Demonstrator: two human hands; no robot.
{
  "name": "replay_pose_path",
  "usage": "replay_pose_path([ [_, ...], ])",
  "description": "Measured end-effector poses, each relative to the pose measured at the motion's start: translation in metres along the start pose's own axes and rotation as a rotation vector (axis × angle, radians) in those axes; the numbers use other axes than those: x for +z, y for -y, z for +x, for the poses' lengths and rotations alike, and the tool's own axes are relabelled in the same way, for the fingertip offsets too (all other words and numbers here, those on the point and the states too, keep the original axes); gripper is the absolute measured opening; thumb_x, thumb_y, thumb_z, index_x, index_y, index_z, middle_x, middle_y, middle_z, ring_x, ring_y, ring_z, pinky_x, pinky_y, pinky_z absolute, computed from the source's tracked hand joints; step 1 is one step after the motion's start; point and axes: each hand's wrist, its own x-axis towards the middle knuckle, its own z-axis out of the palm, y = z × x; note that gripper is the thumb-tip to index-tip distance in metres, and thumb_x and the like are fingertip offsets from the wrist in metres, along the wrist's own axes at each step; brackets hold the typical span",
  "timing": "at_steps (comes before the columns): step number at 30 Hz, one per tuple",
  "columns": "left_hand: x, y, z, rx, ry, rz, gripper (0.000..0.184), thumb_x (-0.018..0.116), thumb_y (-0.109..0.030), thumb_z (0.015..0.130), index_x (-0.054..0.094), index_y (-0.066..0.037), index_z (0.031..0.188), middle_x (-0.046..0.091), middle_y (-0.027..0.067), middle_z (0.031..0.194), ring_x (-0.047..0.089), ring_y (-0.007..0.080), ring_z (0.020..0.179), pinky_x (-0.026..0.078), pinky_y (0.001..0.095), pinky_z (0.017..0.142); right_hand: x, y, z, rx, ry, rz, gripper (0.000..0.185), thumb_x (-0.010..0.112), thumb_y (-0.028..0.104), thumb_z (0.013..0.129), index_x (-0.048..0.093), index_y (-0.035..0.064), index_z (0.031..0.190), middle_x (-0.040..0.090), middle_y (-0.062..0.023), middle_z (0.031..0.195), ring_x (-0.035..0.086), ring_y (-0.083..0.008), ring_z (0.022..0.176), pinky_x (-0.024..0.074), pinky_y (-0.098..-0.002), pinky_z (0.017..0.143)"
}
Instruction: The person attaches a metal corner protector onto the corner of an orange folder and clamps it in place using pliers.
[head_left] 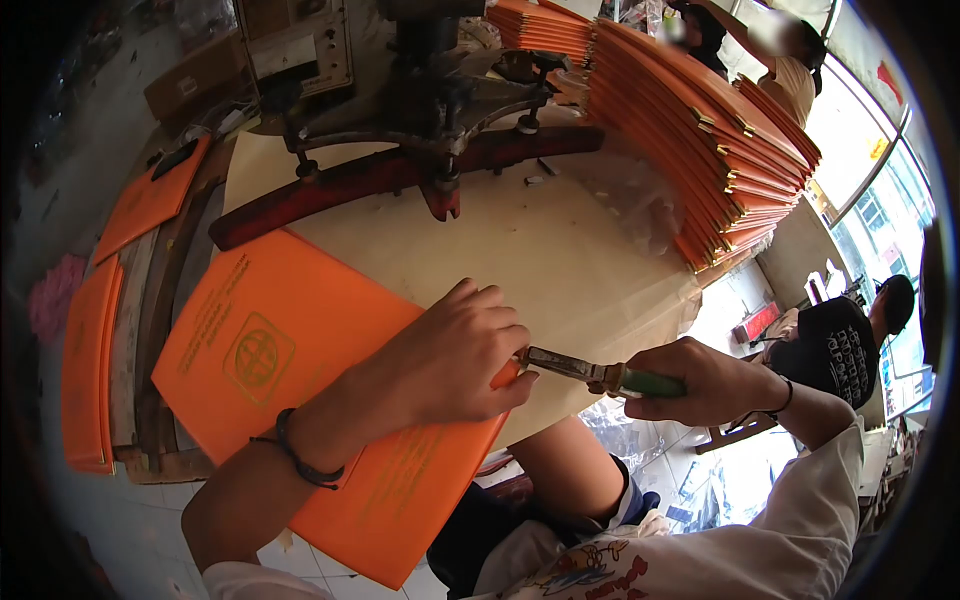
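Note:
An orange folder (pixel 330 310) with gold lettering and a gold emblem lies open on the pale work surface (pixel 520 240), its lower part reaching past the edge. My left hand (pixel 465 350) lies across the folder with its fingers curled at the folder's right corner. A tool with a metal head and a green handle (pixel 652 384) is in my right hand (pixel 700 380). The tool's metal jaws (pixel 560 363) meet the corner beside my left fingertips; the exact spot between them is hidden.
A tall stack of orange folders (pixel 700 140) stands at the right back. A dark press with a red bar (pixel 380 175) is over the surface. More orange folders (pixel 90 370) lie at the left. Other people (pixel 835 345) are at the right.

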Motion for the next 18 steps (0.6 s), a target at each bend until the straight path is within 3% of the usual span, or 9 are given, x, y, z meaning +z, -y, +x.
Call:
replay_pose_path([
  [6,-0.0024,-0.0003,0.0006,-0.050,0.047,-0.045,0.028,0.068,-0.028,0.081,0.066,-0.001,0.077,0.064,0.0112,0.080,0.058,0.0269,0.091,0.044,0.0386,0.092,-0.0019,0.0007,0.0038,0.017,0.046,-0.019,0.031,0.072,0.024,0.095,0.069,-0.0023,0.111,0.066,-0.0101,0.076,0.061,-0.0212,0.064,0.0483,-0.0357,0.061],
  [9,-0.0044,-0.0015,0.0015,-0.061,0.071,-0.040,0.027,0.074,-0.026,0.081,0.068,0.000,0.087,0.066,0.0099,0.085,0.058,0.0263,0.089,0.044,0.0365,0.092,-0.0014,0.0023,0.0025,0.017,0.021,-0.009,0.032,0.072,0.024,0.095,0.068,-0.0024,0.112,0.065,-0.0098,0.074,0.060,-0.0214,0.063,0.0482,-0.0359,0.061],
  [12,-0.0025,-0.0017,0.0012,-0.068,0.051,-0.039,0.026,0.073,-0.026,0.081,0.068,-0.001,0.086,0.066,0.0099,0.085,0.058,0.0264,0.089,0.044,0.0364,0.090,-0.0001,-0.0044,0.0002,-0.060,-0.009,0.043,0.032,0.071,0.024,0.095,0.068,-0.0020,0.113,0.066,-0.0107,0.076,0.062,-0.0221,0.066,0.0490,-0.0364,0.062],
  [15,-0.0027,-0.0022,0.0015,-0.065,0.036,-0.054,0.024,0.073,-0.025,0.080,0.067,-0.002,0.083,0.064,0.0092,0.083,0.057,0.0265,0.086,0.044,0.0370,0.087,-0.0054,-0.0005,-0.0020,0.069,0.061,0.008,0.030,0.071,0.022,0.095,0.068,-0.0019,0.113,0.068,-0.0128,0.081,0.065,-0.0246,0.070,0.0506,-0.0374,0.066],
  [18,-0.0062,-0.0069,0.0021,-0.077,0.014,-0.037,0.026,0.071,-0.027,0.080,0.068,-0.001,0.079,0.065,0.0111,0.083,0.059,0.0268,0.092,0.044,0.0383,0.092,-0.0005,-0.0026,-0.0036,0.035,-0.007,0.002,0.029,0.071,0.023,0.095,0.068,-0.0019,0.111,0.069,-0.0145,0.084,0.066,-0.0269,0.073,0.0515,-0.0386,0.068],
])
